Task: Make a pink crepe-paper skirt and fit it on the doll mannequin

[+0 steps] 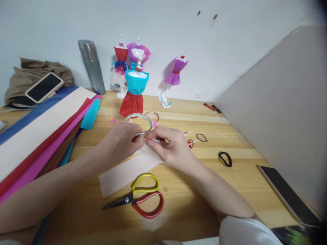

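Note:
My left hand [125, 137] is closed on the edge of a narrow roll of tape [150, 123], which stands tilted above the table. Close beside it, my right hand [172, 144] pinches thumb and forefinger together at the roll's near edge; what lies between those fingertips is too small to tell. Beneath both hands lies a pale strip of paper [122, 175], its far end hidden by my right hand. Scissors [130, 198] with one yellow and one red handle rest in front, blades pointing left.
Small dress forms in coloured paper, one in a turquoise top [137, 83] and one in purple [176, 72], stand by the wall. Coloured paper sheets [48, 119], a phone [44, 87] and a flask [92, 68] are left. Black hair ties [225, 159] and another phone [286, 192] lie right.

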Tool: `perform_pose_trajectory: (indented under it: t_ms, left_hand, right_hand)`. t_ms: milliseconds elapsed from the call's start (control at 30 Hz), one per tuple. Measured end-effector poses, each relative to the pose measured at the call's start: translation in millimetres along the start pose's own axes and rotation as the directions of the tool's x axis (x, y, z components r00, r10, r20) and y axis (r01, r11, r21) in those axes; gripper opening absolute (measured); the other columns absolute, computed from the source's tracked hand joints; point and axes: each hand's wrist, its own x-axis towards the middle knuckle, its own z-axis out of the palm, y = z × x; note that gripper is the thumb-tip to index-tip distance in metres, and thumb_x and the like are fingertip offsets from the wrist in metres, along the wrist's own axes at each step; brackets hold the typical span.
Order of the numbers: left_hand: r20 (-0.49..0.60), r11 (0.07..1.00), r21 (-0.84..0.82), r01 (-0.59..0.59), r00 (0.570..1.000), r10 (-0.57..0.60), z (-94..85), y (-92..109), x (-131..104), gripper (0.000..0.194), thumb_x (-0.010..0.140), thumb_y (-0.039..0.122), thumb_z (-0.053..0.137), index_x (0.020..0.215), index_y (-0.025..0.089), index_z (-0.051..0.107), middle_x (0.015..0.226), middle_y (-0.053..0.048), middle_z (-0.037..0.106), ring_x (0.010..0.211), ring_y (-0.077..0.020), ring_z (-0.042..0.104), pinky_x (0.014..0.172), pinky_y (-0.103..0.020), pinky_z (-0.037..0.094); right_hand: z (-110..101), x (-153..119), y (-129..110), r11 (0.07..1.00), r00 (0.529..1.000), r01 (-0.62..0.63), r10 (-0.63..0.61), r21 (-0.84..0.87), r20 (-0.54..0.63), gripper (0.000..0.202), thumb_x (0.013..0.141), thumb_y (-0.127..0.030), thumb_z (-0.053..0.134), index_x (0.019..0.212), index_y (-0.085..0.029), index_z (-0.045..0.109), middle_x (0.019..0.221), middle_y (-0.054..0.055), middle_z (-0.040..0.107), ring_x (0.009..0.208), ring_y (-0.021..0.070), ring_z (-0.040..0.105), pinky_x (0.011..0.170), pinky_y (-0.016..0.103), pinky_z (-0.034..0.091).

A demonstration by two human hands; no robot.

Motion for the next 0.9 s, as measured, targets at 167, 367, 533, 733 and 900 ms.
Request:
perform_pose_trajectory:
  t_ms: [167, 367, 533, 733, 900]
  left_hand:
    - [0.011, 1.0, -0.01, 0.005, 1.0, -0.005, -2.1, 2.2, -0.6, 0.03, 0.073, 0.011, 0.048, 0.052, 0.02, 0.029, 0.047, 0.005, 0.028, 0.048, -0.0089, 0.028, 0.052, -0.029, 0.019]
    - [0.028, 0.999, 0.012, 0.041, 0.999, -0.042, -5.1, 6.6, -1.1, 0.032, 0.075, 0.01, 0.047, 0.052, 0.02, 0.026, 0.049, 0.006, 0.025, 0.05, -0.0084, 0.027, 0.053, -0.028, 0.018]
    - [-0.01, 1.0, -0.006, -0.01, 1.0, 0.01, -2.9, 4.5, -2.6, 0.03, 0.074, 0.012, 0.046, 0.053, 0.021, 0.027, 0.048, 0.006, 0.024, 0.048, -0.0089, 0.026, 0.052, -0.028, 0.018]
    - [-0.022, 0.999, -0.019, -0.047, 0.999, 0.047, -1.9, 4.5, -2.5, 0.029, 0.073, 0.012, 0.044, 0.054, 0.021, 0.025, 0.047, 0.006, 0.023, 0.047, -0.0086, 0.025, 0.052, -0.028, 0.017]
    - [0.014, 1.0, -0.007, -0.023, 1.0, 0.023, -2.1, 6.8, -2.7, 0.029, 0.071, 0.009, 0.044, 0.054, 0.021, 0.025, 0.048, 0.006, 0.025, 0.048, -0.0089, 0.026, 0.052, -0.028, 0.018]
  right_hand:
    - [0.8, 0.3, 2.4, 0.998, 0.998, 0.01, -0.013, -0.061, -0.055, 0.012, 0.088, -0.016, 0.057, 0.077, -0.016, 0.064, 0.071, 0.001, 0.067, 0.065, 0.0111, 0.058, 0.062, 0.024, 0.042]
    - [2.4, -0.3, 5.2, 0.99, 0.997, 0.009, -0.019, -0.142, -0.07, 0.012, 0.086, -0.016, 0.059, 0.074, -0.017, 0.061, 0.064, -0.001, 0.062, 0.057, 0.0092, 0.051, 0.057, 0.023, 0.037]
    - [3.9, -0.7, 5.4, 0.99, 0.993, -0.018, 0.002, -0.139, -0.118, 0.013, 0.084, -0.017, 0.06, 0.072, -0.017, 0.058, 0.064, -0.002, 0.061, 0.054, 0.008, 0.048, 0.055, 0.022, 0.036]
    - [5.2, -0.4, 5.7, 0.988, 0.991, -0.069, 0.052, -0.135, -0.123, 0.014, 0.084, -0.02, 0.06, 0.071, -0.017, 0.057, 0.061, -0.003, 0.057, 0.052, 0.0076, 0.044, 0.053, 0.022, 0.033]
    - [6.2, -0.2, 6.3, 0.985, 0.987, -0.107, 0.088, -0.135, -0.134, 0.016, 0.083, -0.022, 0.061, 0.07, -0.017, 0.055, 0.057, -0.004, 0.052, 0.049, 0.0071, 0.041, 0.051, 0.022, 0.031]
